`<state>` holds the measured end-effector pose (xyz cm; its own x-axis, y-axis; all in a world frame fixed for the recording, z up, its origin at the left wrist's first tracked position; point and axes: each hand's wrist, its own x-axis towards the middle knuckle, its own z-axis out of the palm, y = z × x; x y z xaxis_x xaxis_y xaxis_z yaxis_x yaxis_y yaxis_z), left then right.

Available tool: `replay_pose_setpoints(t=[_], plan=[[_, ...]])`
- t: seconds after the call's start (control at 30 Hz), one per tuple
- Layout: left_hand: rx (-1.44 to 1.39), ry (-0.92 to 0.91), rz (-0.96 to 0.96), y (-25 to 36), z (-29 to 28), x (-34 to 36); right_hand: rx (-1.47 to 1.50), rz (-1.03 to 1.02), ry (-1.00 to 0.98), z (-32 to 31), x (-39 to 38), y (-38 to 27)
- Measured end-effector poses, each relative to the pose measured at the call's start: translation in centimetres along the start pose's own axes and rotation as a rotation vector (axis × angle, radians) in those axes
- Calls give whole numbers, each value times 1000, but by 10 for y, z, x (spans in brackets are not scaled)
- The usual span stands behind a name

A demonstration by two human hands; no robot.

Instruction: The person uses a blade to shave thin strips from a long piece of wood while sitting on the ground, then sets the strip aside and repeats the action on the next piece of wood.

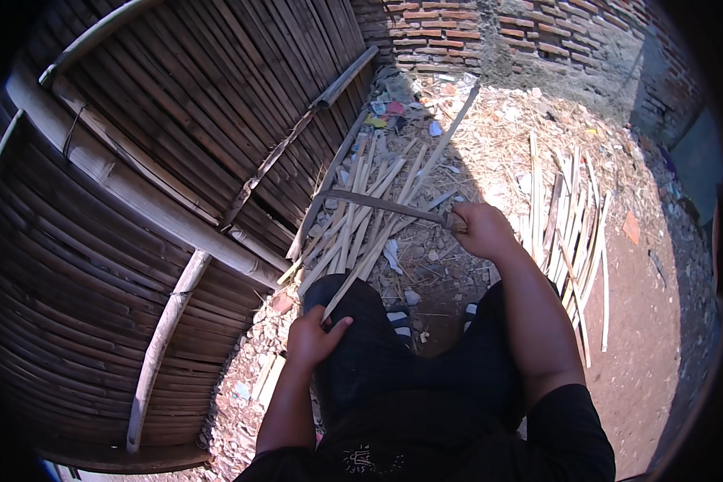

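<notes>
My left hand [313,337] rests on my left knee and grips the near end of a long thin bamboo strip [410,193], which runs up and away toward the brick wall. My right hand [480,229] is closed on the handle of a long knife [381,205]. Its blade stretches leftward, across the strip and over a pile of split bamboo strips [357,213] on the ground ahead of my knees. I am seated in dark trousers, with my feet just visible between my legs.
A woven bamboo wall [177,161] with bamboo crossbars fills the left side. A second pile of pale strips [570,217] lies on the dirt to my right. A brick wall [490,32] stands at the back, with litter and shavings at its foot.
</notes>
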<state>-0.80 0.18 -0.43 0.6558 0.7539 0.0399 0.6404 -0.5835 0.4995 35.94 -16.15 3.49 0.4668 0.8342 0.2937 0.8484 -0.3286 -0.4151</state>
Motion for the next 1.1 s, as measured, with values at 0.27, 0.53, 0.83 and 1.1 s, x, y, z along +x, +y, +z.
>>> replay_pose_setpoints(t=[0.27, 0.53, 0.83, 1.1], plan=[[14, 52, 49, -4, 5, 1, 155, 274, 96, -5, 3, 22], [26, 60, 35, -5, 6, 0, -64, -210, -221, 23, -3, -28], [38, 6, -16, -4, 2, 0, 5, 130, -9, 1, 3, -2], [-128, -66, 3, 14, -12, 1, 231, 123, 7, 11, 1, 2]])
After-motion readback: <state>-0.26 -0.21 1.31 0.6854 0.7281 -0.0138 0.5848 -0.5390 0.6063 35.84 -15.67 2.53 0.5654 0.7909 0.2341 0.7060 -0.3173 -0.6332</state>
